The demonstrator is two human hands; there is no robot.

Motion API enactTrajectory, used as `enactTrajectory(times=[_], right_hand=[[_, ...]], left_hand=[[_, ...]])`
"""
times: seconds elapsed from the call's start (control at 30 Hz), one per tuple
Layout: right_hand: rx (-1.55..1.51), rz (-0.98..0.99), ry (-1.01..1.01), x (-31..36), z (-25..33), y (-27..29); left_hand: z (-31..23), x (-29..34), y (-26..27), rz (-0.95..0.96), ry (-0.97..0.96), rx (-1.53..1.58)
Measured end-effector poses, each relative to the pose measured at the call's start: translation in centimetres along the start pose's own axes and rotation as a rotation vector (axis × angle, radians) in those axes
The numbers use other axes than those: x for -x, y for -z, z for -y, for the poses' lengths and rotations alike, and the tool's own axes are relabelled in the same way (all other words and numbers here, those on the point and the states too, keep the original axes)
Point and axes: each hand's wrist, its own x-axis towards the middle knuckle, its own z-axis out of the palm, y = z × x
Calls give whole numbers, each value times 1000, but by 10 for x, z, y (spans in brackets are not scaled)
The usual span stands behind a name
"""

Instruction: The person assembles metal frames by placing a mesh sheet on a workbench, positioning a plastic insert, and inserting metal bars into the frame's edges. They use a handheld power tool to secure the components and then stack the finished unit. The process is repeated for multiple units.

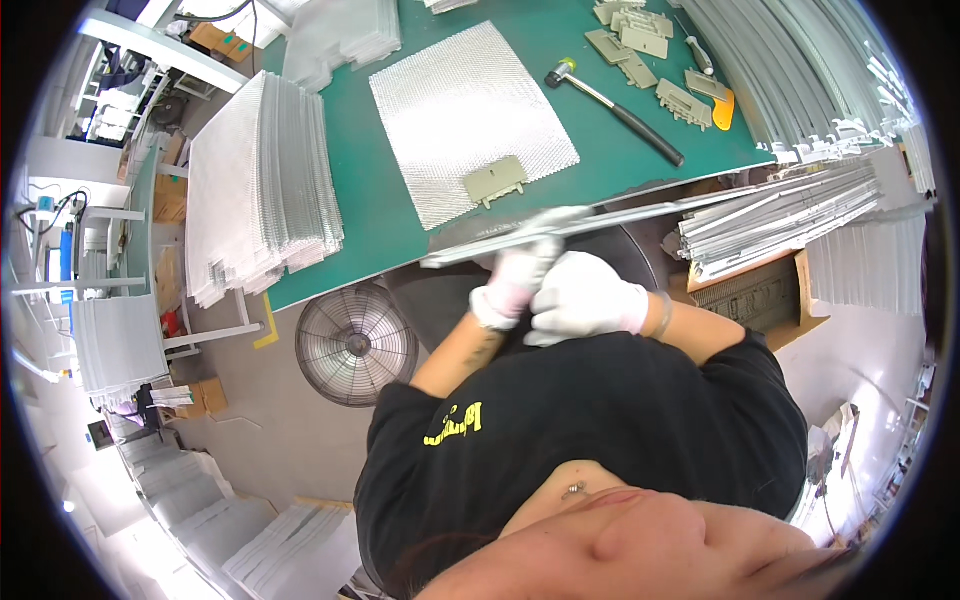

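A long, thin silvery metal strip [655,212] slants across in front of me, along the near edge of the green table [355,215]. My left hand [518,280], in a white glove and a little smeared by motion, is closed round the strip near its left end. Close beside it, in front of my chest, my gloved right hand [585,297] is curled; what its fingers hold, if anything, is hidden. Beyond the strip lies a silvery mesh sheet [465,110], with a flat beige notched plate [495,182] on its near edge.
A hammer [625,122] lies right of the mesh sheet. Behind it are several beige plates [640,35], a screwdriver [700,55] and a yellow scraper [724,110]. Mesh sheets are stacked [265,180] at left. Metal strips [780,220] are bundled at right. A floor fan [357,346] stands below.
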Motion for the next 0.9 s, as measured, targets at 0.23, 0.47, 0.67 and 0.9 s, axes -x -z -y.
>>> enactTrajectory(times=[0.23,0.47,0.67,0.9], right_hand=[[-1208,-1834,-1019,171,-29,31],[-1104,-1368,-61,102,24,197],[-690,-1219,-472,-55,-59,128],[-951,-669,-926,7,-163,33]], left_hand=[[-103,96,173,-654,-823,279],[-58,125,152,-531,-71,-114],[13,113,72,-313,-35,168],[-5,98,40,-757,-477,-1054]])
